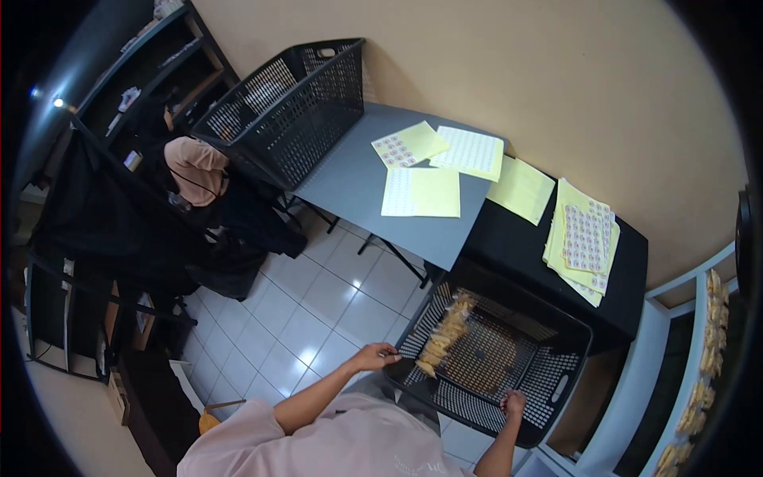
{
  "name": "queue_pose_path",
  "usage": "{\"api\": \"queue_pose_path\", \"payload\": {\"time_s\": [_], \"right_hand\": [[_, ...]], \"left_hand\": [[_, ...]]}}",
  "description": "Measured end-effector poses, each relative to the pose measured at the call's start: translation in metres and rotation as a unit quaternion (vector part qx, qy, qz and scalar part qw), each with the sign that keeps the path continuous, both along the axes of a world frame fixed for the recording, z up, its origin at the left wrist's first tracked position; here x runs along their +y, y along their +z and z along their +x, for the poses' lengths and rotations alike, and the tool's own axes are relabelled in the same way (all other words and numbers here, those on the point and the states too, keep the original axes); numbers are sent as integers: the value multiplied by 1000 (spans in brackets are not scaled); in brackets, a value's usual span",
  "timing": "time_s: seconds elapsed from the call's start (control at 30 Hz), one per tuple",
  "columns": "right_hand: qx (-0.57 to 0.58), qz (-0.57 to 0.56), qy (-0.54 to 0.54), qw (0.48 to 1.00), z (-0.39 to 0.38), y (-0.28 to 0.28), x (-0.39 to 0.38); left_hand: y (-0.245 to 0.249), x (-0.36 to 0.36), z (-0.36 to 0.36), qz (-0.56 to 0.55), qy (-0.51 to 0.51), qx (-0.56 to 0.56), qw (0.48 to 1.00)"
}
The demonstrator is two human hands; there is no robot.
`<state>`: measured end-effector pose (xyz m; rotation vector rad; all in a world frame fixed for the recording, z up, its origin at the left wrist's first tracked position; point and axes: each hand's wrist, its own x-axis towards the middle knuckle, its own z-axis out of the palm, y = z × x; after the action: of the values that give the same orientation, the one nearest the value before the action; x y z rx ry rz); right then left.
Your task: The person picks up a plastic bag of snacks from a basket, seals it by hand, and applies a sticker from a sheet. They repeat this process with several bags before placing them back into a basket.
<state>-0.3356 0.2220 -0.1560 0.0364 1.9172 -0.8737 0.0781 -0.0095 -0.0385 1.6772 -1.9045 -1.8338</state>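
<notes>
In front of me is a black plastic basket [548, 358] with perforated walls. A row of small clear packets with golden-brown contents [447, 334] lies inside, along its left side. My left hand [375, 357] is at the basket's left rim, its fingers closed on the edge. My right hand [513, 404] is curled closed over the near right part of the basket. Whatever its fingers hold, if anything, is hidden.
Sticker sheets [421, 192] lie on a grey table [358, 171] beside a second black basket [318, 111]. More sheets [586, 238] rest on a black-covered table [509, 246]. Shelves [687, 358] with packets stand at right. A person [197, 171] is at left.
</notes>
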Motion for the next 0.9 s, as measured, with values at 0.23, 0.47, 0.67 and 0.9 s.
{"api": "queue_pose_path", "payload": {"time_s": [0.23, 0.47, 0.67, 0.9], "right_hand": [[3, -99, -140, 985, 79, 84, 7], [273, 49, -423, 862, 145, 118, 32], [155, 134, -544, 813, 213, 86, 5], [-66, -131, -592, 793, 282, -1, -66]], "left_hand": [[-2, -44, 2, -32, -76, 26, 996], [5, -113, 11, 45, -117, 23, 992], [-5, -175, 39, 25, -143, 35, 989], [-12, -213, 69, 39, -113, 95, 988]]}}
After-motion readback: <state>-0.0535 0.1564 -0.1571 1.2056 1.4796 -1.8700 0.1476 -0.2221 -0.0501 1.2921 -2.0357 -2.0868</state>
